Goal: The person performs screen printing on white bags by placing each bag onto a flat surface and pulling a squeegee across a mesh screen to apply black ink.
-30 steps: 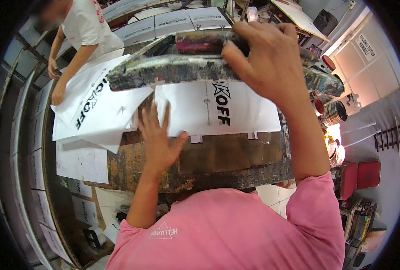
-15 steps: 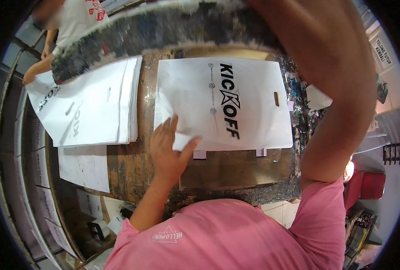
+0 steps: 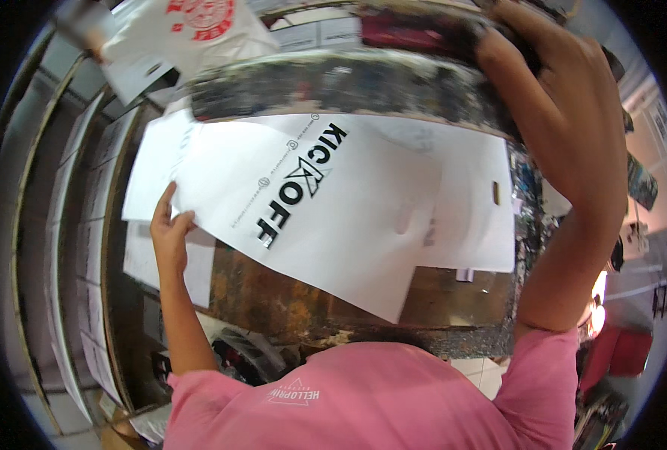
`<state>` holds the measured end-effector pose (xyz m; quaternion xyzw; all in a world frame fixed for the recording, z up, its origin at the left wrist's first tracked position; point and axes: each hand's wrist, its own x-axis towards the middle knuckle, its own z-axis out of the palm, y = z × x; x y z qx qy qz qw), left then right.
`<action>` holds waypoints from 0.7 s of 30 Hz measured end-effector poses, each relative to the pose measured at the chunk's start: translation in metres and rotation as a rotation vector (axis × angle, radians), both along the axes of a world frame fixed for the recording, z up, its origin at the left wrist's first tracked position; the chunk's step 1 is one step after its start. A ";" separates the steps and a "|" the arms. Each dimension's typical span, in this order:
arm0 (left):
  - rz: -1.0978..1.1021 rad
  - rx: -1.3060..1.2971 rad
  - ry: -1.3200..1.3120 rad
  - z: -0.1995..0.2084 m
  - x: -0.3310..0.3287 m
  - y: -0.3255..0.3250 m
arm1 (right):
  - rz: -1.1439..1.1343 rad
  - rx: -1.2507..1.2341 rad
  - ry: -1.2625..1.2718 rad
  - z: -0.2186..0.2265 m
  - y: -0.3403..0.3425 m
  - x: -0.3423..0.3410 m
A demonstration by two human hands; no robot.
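My left hand (image 3: 172,229) pinches the left edge of a white flat bag (image 3: 363,217) with black lettering, which hangs slantwise over the table. Beneath it, on the right, lies another white bag (image 3: 476,210) with a slot handle. Above both is a raised, ink-stained frame edge (image 3: 333,86). At the upper right my right hand (image 3: 536,67) is closed round a dark, stained bar (image 3: 416,31) with a reddish side; its fingertips are partly hidden, and whether the bar joins the frame cannot be made out.
The worn brown table (image 3: 258,289) shows paint stains. White bags (image 3: 150,176) lie at its left, over a white sheet (image 3: 198,262). Racks with white sheets (image 3: 90,247) line the left side. A person in a white shirt (image 3: 191,34) stands far left. A red chair (image 3: 615,360) is at right.
My left hand has moved left, carrying the printed bag with it, now turned at a slant. My right hand has come into view. The person at far left has shifted.
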<state>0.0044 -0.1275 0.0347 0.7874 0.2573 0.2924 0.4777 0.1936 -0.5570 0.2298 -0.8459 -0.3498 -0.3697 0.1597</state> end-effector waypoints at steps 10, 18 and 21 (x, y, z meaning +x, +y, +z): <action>0.354 0.616 0.558 -0.013 -0.026 0.230 | -0.042 0.030 -0.021 -0.010 0.002 -0.032; -0.852 -1.163 -0.407 0.021 -0.045 -0.191 | -0.052 -0.334 0.268 -0.098 -0.017 -0.093; -0.482 -1.411 -0.252 -0.016 -0.069 -0.210 | 0.115 -0.367 0.564 -0.151 -0.034 -0.116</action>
